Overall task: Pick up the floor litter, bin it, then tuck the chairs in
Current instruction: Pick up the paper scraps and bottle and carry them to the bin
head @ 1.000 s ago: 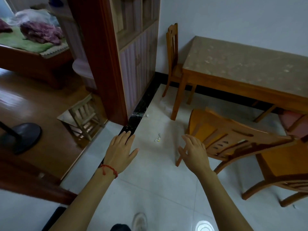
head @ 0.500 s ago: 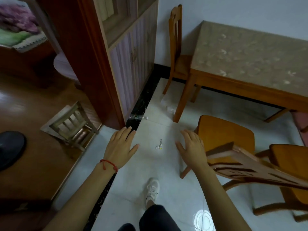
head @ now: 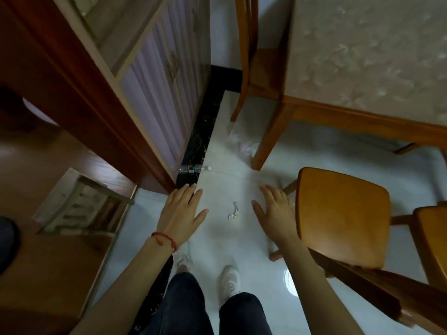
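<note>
— Litter first, I'd say: that small white scrap [head: 234, 213] lies on the pale tile floor [head: 232, 243], between the two hands and a little ahead of the white shoes [head: 229, 280].

— Neither hand holds anything. The left hand [head: 180, 217] hovers palm down, fingers straight and close together, thumb out. The right hand [head: 275, 213] does the same, just beside the orange chair seat [head: 342, 213].

— Which one should go for it?

— Either could reach, I think; the right risks brushing the chair. I'd crouch low and pinch the scrap with thumb and forefinger, since it looks thin and stringy and could slip under flat fingers.

— More to collect?

— A clear plastic bottle [head: 194, 168] lies at the foot of the cabinet [head: 154, 93] on the dark strip, and something crumpled and clear, maybe a plastic bag [head: 243, 145], sits by the table leg [head: 273, 134]. I'd gather all three before hunting for the bin; I see none from here.

— And the chairs?

— This one stands well out from the table [head: 362, 56]; it waits.
</note>
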The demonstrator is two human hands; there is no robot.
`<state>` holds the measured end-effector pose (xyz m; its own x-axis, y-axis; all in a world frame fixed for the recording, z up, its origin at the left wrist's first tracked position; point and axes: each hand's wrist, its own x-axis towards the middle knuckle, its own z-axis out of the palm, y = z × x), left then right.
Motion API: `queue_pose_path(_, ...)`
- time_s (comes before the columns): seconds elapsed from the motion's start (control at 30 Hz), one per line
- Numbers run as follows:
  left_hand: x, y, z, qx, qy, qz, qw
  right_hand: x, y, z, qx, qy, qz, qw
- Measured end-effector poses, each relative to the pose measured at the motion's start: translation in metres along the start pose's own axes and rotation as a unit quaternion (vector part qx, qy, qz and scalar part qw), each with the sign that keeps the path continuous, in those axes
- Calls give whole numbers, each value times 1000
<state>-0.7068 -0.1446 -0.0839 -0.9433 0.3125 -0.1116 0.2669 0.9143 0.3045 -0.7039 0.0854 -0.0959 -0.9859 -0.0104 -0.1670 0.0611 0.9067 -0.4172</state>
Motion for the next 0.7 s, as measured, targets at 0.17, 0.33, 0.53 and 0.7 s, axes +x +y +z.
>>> queue_pose_path(0.17, 68, -46, 18, -3, -20, 70, 997, 48, -10, 28, 2, 8, 68, 998)
queue_pose_path(0.33, 130, -84, 36, -5, -51, 117, 992, 91, -10, 61, 21, 21, 130, 991)
queue_pose_path(0.53, 191, -110, 110, -10, -79, 119, 990, 139, 36, 136, 58, 41, 185, 980)
queue_pose_path(0.7, 227, -129, 233, -30, -67, 101, 992, 185, 103, 240, 81, 34, 196, 977)
